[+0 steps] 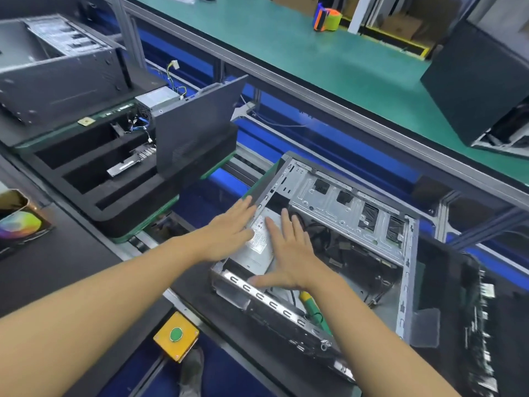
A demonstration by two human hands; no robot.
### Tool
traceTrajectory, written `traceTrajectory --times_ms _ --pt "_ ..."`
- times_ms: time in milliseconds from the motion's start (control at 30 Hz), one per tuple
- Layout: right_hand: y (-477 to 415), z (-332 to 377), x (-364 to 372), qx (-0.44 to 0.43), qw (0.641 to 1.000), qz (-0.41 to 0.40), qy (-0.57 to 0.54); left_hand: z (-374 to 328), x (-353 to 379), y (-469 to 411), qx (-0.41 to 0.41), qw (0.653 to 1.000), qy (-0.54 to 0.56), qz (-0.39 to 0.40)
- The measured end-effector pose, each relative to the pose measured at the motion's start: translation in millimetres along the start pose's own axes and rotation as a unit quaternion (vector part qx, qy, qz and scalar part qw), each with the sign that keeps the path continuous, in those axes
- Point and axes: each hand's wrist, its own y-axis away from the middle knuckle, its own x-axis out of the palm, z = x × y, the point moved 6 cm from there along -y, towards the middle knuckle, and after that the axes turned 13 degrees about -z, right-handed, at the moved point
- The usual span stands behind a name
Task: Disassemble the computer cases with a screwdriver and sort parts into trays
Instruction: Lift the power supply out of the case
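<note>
Silver power supply (pixel 259 239) touched by flat left hand (pixel 226 233), right hand (pixel 289 253).

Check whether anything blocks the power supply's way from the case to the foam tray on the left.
The left hand and right hand lie flat on the power supply. Toward the foam tray, the case wall and an upright side panel stand in the way.

Computer case (pixel 343 224): open, on its side, metal interior exposed.
Power supply (pixel 259 245): silver, labelled, in the case's near-left corner.
Left hand (pixel 229 227): flat, fingers straight, on the supply's left edge.
Right hand (pixel 289 253): flat on the supply.
Screwdriver (pixel 313 308): yellow-green, inside the case, by the right wrist.
Foam tray (pixel 120 179): black, slotted, left of the case.
</note>
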Motion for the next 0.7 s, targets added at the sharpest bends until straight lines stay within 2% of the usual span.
traceTrajectory --times_ms 67,167,300,433,700 --pt "-5 4 4 0.012 0.999 0.015 0.036 3 14 -2 -0.062 0.994 0.091 -0.011" --pt "-13 7 5 0.023 0.998 0.024 0.052 11 20 -1 -0.153 0.962 0.207 -0.088" --pt "-18 12 5 0.037 0.999 0.017 0.012 13 19 1 -0.165 0.960 0.200 -0.107" --pt "-19 17 1 0.043 0.999 -0.004 -0.027 10 14 4 -0.179 0.941 0.254 -0.131" --pt "-24 14 -13 0.037 0.997 -0.070 -0.020 7 8 7 -0.201 0.943 0.227 -0.141"
